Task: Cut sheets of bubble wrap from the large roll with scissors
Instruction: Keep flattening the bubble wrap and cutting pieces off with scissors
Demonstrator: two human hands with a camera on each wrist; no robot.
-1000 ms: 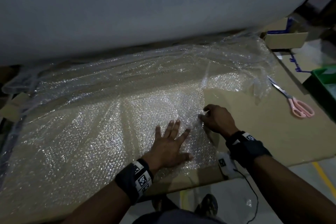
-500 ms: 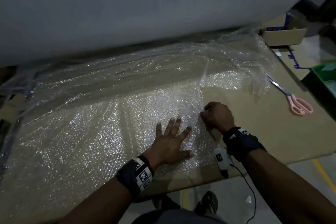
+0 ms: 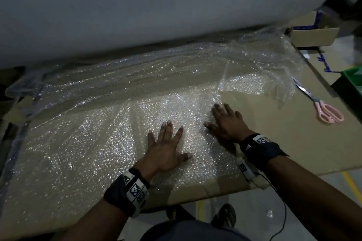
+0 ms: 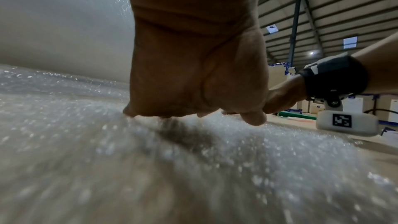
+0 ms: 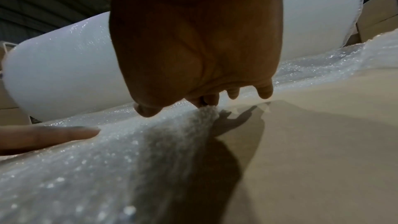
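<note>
**Both hands laid flat on the unrolled bubble wrap; scissors set aside at the right**

The fingers of the left hand [image 3: 165, 151] are spread and straight, pressed palm-down on the bubble wrap [image 3: 98, 133], with the thumb stretched out to the right. The fingers of the right hand [image 3: 228, 123] are likewise extended and slightly fanned; they are laid on the sheet's right-hand edge, where the plastic gives way to bare cardboard [image 3: 264, 133]. Nothing is gripped or pinched by either hand. A dark band with printed markers is worn on each wrist.

The sheet is spread over the cardboard surface and is drawn out from under the large roll [image 3: 156, 6], whose long axis runs left to right across the far side of the work area. Near the roll the plastic is rumpled and bunched, most of all at the far right.

The scissors [image 3: 321, 106] are left on the bare cardboard well to the right of the right hand, apart from it. Their long axis is set diagonally: the blades point away and to the left, toward the bunched plastic, and the pink handles lie nearer the person.

An open cardboard box [image 3: 313, 36] with blue tape stands at the far right; its contents cannot be made out. A green bin [image 3: 350, 82] is cut off by the right edge, its contents unseen.
</note>
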